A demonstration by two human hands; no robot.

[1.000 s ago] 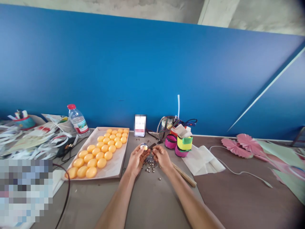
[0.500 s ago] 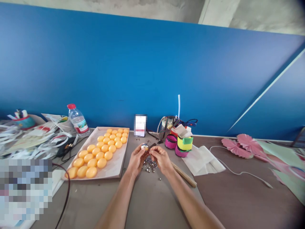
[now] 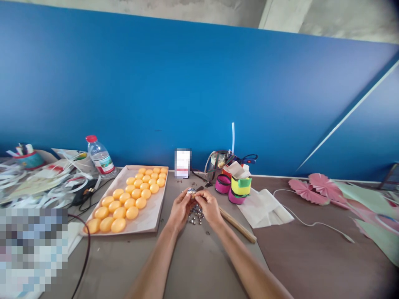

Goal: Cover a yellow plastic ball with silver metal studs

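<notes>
My left hand [image 3: 178, 211] is closed in a pinch around a small shiny silver object [image 3: 191, 191]; its exact kind is too small to tell. From the other side, my right hand [image 3: 209, 206] meets it with thumb and forefinger pressed together, and whatever sits between those fingertips is hidden. Just below both hands lies a loose pile of small shiny metal pieces [image 3: 196, 214] on the grey table [image 3: 199, 257]. A wooden stick [image 3: 238, 225] rests beside my right wrist.
Left of my hands stands a shallow white tray [image 3: 154, 218] with rows of orange balls [image 3: 129, 202]. A plastic bottle [image 3: 102, 160] is behind it. A phone [image 3: 182, 163] leans upright at the back. Rolls of coloured tape [image 3: 240, 186] and white paper [image 3: 268, 209] lie to the right.
My right fingertips have moved left onto the shiny object, which shows less than before. The left hand has shifted only slightly.
</notes>
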